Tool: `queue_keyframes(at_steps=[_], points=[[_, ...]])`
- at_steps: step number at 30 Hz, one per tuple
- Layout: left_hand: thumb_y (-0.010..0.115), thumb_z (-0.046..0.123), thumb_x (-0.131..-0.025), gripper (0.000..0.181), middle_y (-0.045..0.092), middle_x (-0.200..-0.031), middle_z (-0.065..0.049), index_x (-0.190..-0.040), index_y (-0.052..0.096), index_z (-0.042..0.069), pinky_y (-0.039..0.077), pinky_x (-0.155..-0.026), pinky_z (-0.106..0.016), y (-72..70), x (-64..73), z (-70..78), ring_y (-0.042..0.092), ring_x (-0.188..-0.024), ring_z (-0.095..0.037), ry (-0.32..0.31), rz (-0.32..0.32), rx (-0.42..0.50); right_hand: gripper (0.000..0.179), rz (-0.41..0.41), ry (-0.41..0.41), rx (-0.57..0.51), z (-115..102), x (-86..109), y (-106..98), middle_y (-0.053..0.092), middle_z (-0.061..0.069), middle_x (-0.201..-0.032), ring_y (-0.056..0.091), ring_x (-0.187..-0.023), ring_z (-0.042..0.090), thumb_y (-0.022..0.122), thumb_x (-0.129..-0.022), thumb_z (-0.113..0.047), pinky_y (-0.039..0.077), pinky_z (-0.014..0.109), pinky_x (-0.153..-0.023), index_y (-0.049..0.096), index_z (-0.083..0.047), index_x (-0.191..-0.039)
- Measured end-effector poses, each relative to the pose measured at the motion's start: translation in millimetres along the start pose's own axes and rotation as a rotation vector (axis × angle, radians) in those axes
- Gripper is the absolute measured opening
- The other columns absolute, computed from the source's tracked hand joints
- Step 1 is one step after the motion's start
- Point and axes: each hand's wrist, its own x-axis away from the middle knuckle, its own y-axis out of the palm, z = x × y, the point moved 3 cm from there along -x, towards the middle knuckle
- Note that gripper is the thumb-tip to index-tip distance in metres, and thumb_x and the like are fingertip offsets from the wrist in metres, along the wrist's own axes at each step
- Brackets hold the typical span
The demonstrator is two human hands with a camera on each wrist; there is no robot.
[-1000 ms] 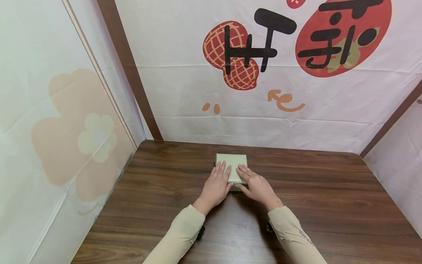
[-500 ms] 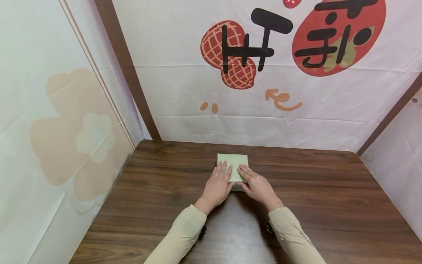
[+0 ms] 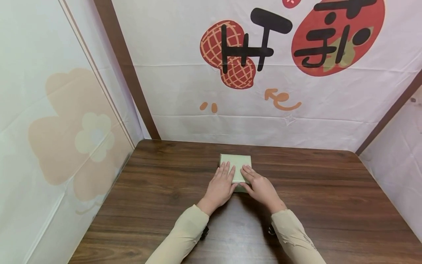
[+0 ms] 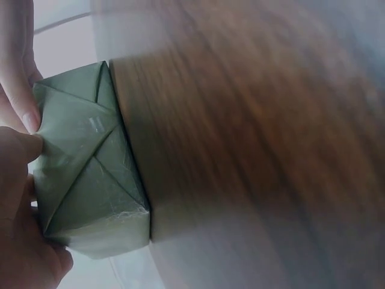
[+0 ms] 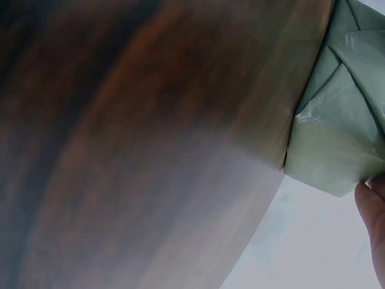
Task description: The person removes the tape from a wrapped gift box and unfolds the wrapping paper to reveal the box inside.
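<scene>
A small box wrapped in light green paper (image 3: 242,159) sits on the dark wooden table. My left hand (image 3: 220,187) rests on its left part, with straight fingers across the top and the thumb at the near edge. From the other side, my right hand (image 3: 262,187) lies likewise over the right part, the thumb tips close together. In the left wrist view, the box's end face (image 4: 78,144) shows crossed paper folds and a bit of clear tape. A fingertip of the right hand (image 5: 372,211) touches the box's edge in the right wrist view.
The brown wood-grain table (image 3: 148,205) reaches back to a white printed curtain (image 3: 184,128). Another curtain with a pale flower (image 3: 59,146) hangs along the left side. Dark wrist devices show under both sleeves.
The wrapped box has shifted slightly to the right on the table, with both hands staying on it. The head view has turned a little.
</scene>
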Motion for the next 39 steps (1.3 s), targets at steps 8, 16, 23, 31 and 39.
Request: queue_keyframes(at_steps=[8,16,23,31,39], points=[[0.043,0.039,-0.1,0.06,0.023,-0.152,-0.019,-0.147,0.031,0.004,0.02,-0.112,-0.04,3.4,-1.6,4.1,0.016,-0.142,-0.031,-0.004,-0.021,0.006,0.049,-0.008,0.007,-0.006,4,3.5,-1,0.051,0.015,-0.135,0.048,-0.125,0.027,0.068,-0.088,-0.024,0.047,0.043,-0.091,0.057,0.001,-0.129],[0.042,0.039,-0.1,0.06,0.023,-0.152,-0.02,-0.147,0.031,0.004,0.02,-0.112,-0.04,5.2,-3.7,9.4,0.016,-0.142,-0.032,0.002,-0.015,-0.001,0.049,-0.013,0.009,-0.007,8,7.4,-4,0.051,0.015,-0.135,0.047,-0.126,0.027,0.068,-0.088,-0.024,0.047,0.043,-0.091,0.057,0.0,-0.129],[0.043,0.039,-0.1,0.06,0.023,-0.152,-0.02,-0.147,0.031,0.004,0.02,-0.112,-0.04,3.8,-4.5,13.7,0.016,-0.141,-0.032,0.005,-0.009,0.005,0.049,-0.017,0.018,-0.015,10,10.0,-6,0.051,0.015,-0.135,0.047,-0.126,0.026,0.068,-0.088,-0.024,0.046,0.043,-0.093,0.057,0.0,-0.129],[0.044,0.039,-0.1,0.06,0.023,-0.152,-0.02,-0.147,0.032,0.004,0.021,-0.112,-0.041,4.0,-5.9,16.8,0.017,-0.141,-0.032,0.011,-0.003,0.011,0.049,-0.016,0.028,-0.016,12,13.3,-8,0.051,0.015,-0.136,0.046,-0.127,0.026,0.067,-0.089,-0.024,0.046,0.043,-0.093,0.056,0.0,-0.13],[0.044,0.039,-0.1,0.06,0.023,-0.152,-0.019,-0.147,0.032,0.005,0.02,-0.112,-0.04,3.0,-8.6,20.9,0.016,-0.141,-0.032,0.018,-0.015,0.014,0.049,-0.002,0.027,-0.011,16,16.9,-9,0.051,0.015,-0.135,0.047,-0.126,0.027,0.068,-0.088,-0.023,0.046,0.043,-0.093,0.057,0.001,-0.129]])
